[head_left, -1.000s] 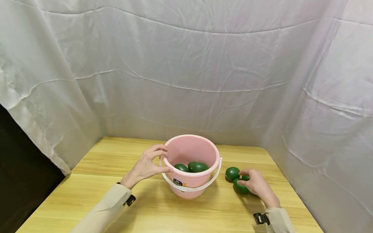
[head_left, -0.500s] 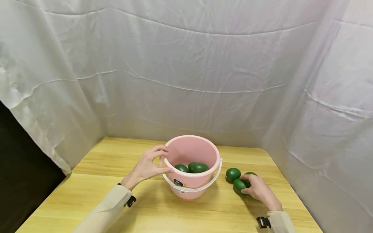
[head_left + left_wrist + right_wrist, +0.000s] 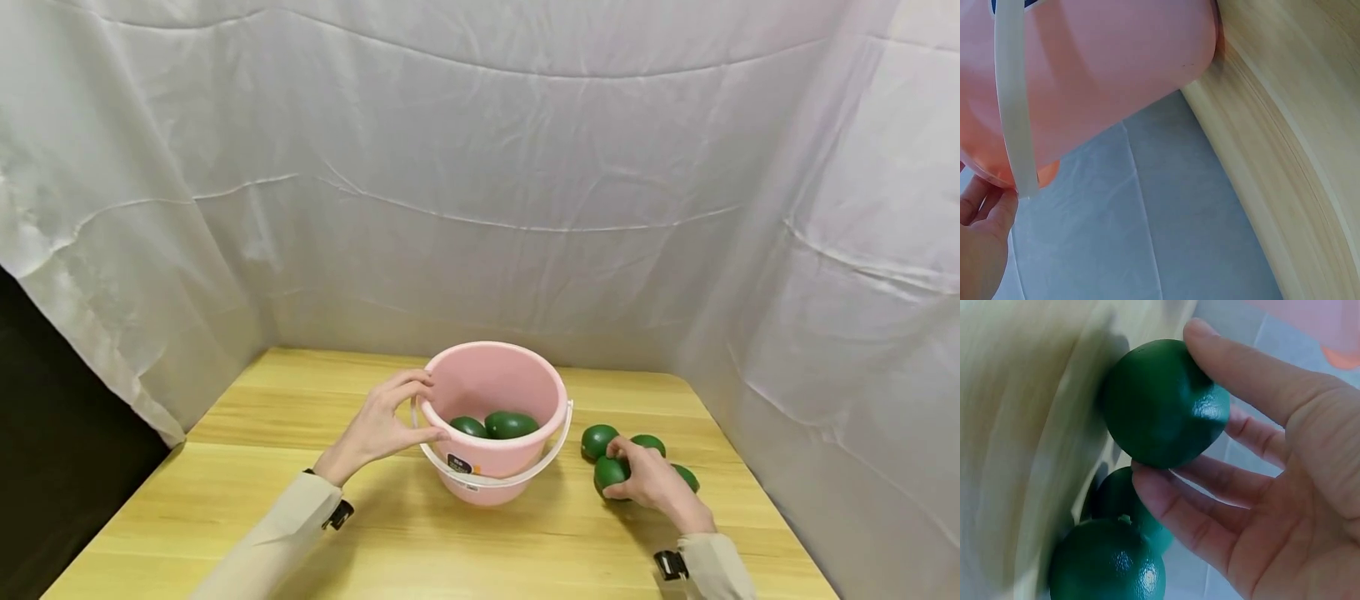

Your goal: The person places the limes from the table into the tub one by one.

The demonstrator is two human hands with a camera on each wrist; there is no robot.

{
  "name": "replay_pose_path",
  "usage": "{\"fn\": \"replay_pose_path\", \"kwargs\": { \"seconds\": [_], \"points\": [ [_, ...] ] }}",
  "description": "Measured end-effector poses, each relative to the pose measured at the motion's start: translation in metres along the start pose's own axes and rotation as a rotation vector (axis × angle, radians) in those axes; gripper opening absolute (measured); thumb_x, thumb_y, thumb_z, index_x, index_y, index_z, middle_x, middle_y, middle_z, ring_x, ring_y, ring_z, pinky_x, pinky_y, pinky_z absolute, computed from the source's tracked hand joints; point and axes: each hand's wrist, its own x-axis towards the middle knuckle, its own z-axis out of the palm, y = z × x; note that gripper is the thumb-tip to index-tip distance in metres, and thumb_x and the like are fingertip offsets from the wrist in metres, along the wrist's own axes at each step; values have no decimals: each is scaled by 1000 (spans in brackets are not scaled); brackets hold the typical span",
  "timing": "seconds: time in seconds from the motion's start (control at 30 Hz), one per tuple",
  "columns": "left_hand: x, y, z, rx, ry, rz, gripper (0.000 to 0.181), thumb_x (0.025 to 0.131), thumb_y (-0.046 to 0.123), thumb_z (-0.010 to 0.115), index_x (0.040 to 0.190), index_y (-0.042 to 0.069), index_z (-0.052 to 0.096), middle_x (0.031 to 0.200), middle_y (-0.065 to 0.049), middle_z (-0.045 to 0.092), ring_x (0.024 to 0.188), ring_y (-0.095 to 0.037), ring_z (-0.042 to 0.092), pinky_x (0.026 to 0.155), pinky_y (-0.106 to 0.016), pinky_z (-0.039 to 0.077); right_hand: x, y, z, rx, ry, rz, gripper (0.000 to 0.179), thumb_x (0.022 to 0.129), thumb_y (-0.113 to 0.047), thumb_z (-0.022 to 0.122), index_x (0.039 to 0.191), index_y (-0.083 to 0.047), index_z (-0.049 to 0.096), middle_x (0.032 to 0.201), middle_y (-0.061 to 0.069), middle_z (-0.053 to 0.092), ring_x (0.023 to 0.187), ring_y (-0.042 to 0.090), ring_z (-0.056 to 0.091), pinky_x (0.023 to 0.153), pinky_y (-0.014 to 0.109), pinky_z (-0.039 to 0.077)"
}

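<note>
Green fruit (image 3: pixel 611 474) in the right hand (image 3: pixel 654 482), partly behind the fingers (image 3: pixel 622 447).

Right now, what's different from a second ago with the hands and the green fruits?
The right hand has taken hold of the nearest green fruit, which has shifted slightly left, toward the bucket. Another green fruit now shows to the right of that hand. The left hand still holds the pink bucket, and the two fruits inside stayed put.
</note>
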Motion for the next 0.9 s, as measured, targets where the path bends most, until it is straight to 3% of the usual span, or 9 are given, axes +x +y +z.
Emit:
{"fn": "replay_pose_path", "kwargs": {
  "seconds": [0.33,0.63,0.77,0.9],
  "points": [
    [0,2,-1,-1,-3,-16,47,65,42,90,97,15,68,124,-12,64,117,-25,60,101,-46,50,7,-5,4,28,-18,70,57,67,-20,78,120,-14,58,108,12,64,87,23,59,67,35,51],
    [0,2,0,-1,4,-6,48,64,41,91,97,15,68,123,-12,64,118,-25,60,102,-46,49,7,-12,0,129,7,80,62,70,-19,72,130,-17,59,111,14,63,80,19,57,63,29,47],
    [-1,2,0,-3,9,0,48,64,40,91,98,15,68,122,-12,65,117,-26,60,101,-47,50,8,-10,-1,204,48,64,59,72,-17,72,130,-17,60,119,17,62,82,20,59,63,29,49],
    [-1,1,1,-1,17,8,48,65,42,90,98,16,68,122,-12,65,117,-26,60,100,-47,50,10,-7,-2,215,154,9,54,75,-19,74,128,-19,62,123,16,63,89,24,61,67,31,49]
  ]
}}
